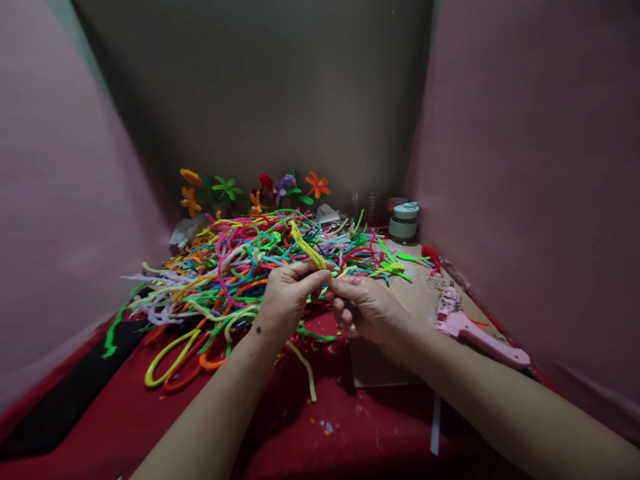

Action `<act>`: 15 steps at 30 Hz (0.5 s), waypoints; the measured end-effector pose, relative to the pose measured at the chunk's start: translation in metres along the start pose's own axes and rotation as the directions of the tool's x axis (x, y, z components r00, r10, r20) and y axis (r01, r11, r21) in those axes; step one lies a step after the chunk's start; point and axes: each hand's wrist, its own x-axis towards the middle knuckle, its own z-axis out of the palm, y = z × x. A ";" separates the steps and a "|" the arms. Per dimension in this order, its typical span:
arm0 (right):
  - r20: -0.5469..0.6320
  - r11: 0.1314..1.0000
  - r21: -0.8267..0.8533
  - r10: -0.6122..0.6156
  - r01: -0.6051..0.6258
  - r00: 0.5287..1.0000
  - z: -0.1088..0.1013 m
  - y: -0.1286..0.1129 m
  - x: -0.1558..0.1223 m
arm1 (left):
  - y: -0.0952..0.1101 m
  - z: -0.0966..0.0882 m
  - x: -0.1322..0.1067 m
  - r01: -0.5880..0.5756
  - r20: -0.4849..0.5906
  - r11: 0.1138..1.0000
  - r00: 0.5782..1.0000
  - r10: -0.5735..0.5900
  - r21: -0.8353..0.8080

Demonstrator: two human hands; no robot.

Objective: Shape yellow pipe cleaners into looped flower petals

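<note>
Between my two hands, held up over the near edge of the pile, is a folded yellow pipe cleaner (306, 245). My left hand (293, 293) pinches it near its lower end, and its doubled length points up and away to the left. Close against it, my right hand (361, 303) has thumb and forefinger pressed together at that same lower end. The fingertips nearly touch and hide the exact end. Behind them spreads a big tangled heap of many-coloured pipe cleaners (240, 257).
A pink glue gun (480, 337) lies at the right on a brown board (417, 273). Finished pipe-cleaner flowers (317, 185) stand at the back, with a lidded jar (404, 223) to their right. A black strip (75, 390) lies left on the red cloth (320, 447). Walls enclose three sides.
</note>
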 end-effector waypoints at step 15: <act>0.044 0.996 0.091 0.011 -0.015 0.999 -0.006 -0.009 -0.001 | -0.007 -0.003 0.005 0.045 0.031 0.991 0.999 -0.041 -0.128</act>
